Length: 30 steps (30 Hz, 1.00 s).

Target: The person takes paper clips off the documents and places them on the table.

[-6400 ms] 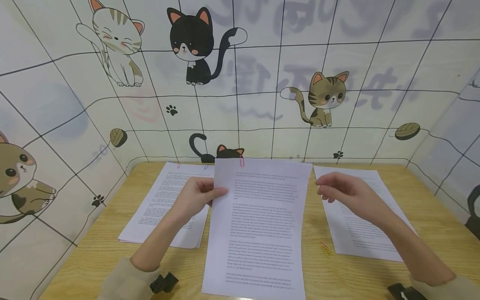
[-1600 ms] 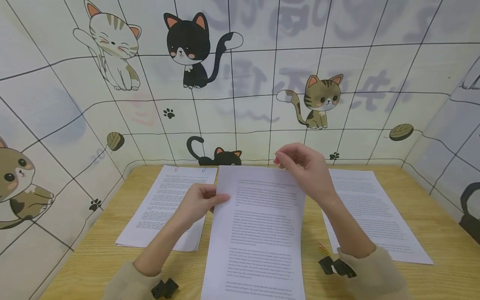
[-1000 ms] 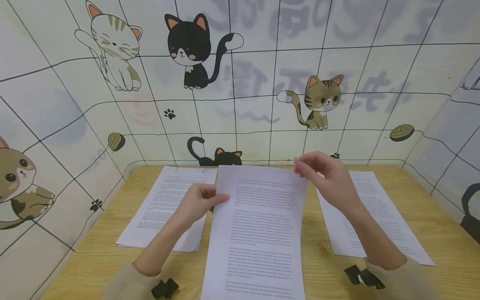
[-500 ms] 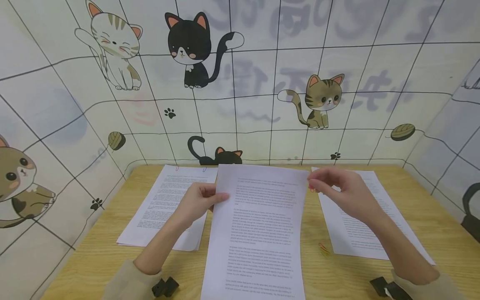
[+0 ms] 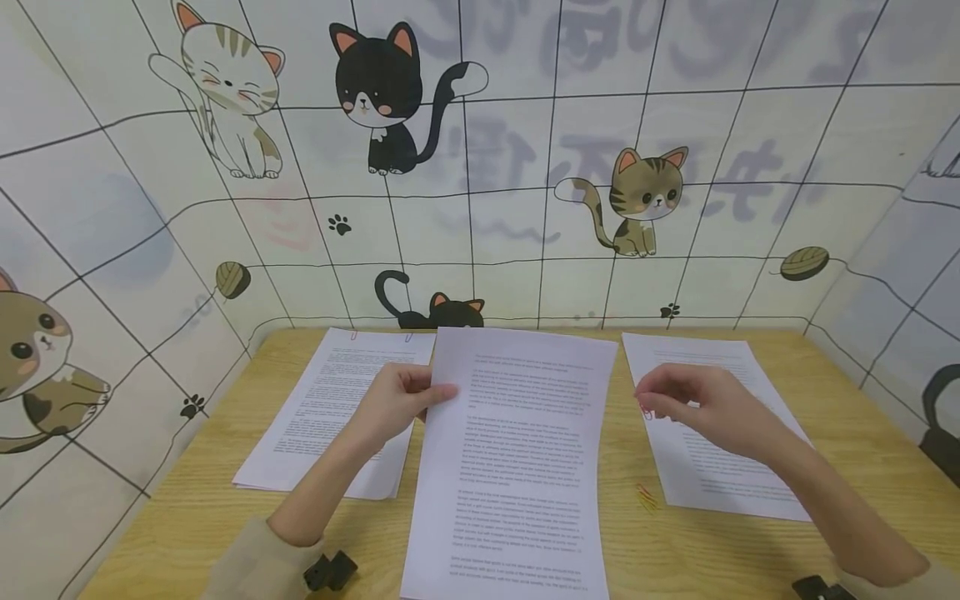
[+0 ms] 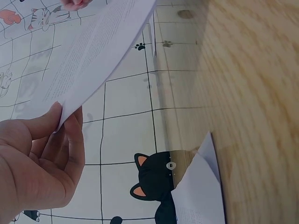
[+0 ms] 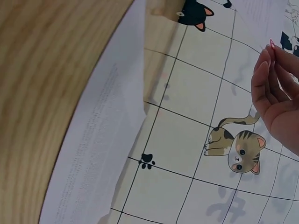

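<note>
My left hand (image 5: 397,400) pinches the left edge of printed sheets of paper (image 5: 517,467), thumb in front and fingers behind, holding them tilted up over the table. In the left wrist view the thumb and fingers of the left hand (image 6: 51,154) grip a corner of the same paper (image 6: 93,60). My right hand (image 5: 701,408) is right of these sheets and pinches a small pink-red paper clip (image 5: 647,412) between thumb and fingertips. The tip of that paper clip (image 7: 272,43) pokes out above the fingers in the right wrist view.
On the left of the wooden table (image 5: 187,533) lies a printed stack (image 5: 315,417) with two paper clips along its top edge. Another printed sheet (image 5: 735,467) lies at the right, beneath the right hand in view. Several yellow and red paper clips (image 5: 647,498) lie between.
The pink-red clip seen earlier on the held paper's top edge is gone from there. My right hand has moved from that edge rightward and down with a pink-red clip. The left hand stays put.
</note>
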Each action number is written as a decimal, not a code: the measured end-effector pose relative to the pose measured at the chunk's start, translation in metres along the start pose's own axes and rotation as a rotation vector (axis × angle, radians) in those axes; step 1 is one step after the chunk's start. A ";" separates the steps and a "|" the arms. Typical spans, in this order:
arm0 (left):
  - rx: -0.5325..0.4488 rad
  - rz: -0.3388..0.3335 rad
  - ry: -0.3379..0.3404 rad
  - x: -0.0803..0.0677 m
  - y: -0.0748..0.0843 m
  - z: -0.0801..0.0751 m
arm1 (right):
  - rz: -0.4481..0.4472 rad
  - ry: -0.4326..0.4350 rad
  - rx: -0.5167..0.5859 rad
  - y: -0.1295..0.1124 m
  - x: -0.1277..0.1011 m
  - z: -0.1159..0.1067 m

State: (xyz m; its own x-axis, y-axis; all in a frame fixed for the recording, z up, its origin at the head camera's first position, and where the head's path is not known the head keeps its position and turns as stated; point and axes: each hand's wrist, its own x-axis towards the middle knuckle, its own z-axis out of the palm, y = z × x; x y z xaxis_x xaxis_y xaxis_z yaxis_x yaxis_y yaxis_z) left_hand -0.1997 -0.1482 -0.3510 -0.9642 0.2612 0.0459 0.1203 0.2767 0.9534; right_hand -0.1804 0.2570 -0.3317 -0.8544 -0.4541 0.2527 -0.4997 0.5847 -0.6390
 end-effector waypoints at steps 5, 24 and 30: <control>0.001 -0.001 -0.001 0.000 0.000 0.000 | -0.010 -0.077 0.023 0.013 -0.007 0.009; -0.009 0.001 -0.015 0.001 0.000 0.000 | -0.078 -0.380 0.185 0.037 -0.015 0.029; -0.006 -0.002 -0.010 0.001 0.001 -0.001 | -0.092 -0.444 0.159 0.039 -0.014 0.034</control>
State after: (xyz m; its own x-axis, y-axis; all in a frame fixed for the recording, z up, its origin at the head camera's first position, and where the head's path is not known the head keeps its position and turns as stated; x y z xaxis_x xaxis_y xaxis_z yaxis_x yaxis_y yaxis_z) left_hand -0.2002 -0.1484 -0.3498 -0.9621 0.2697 0.0406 0.1166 0.2721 0.9552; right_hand -0.1829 0.2635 -0.3851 -0.6467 -0.7627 0.0007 -0.5130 0.4343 -0.7404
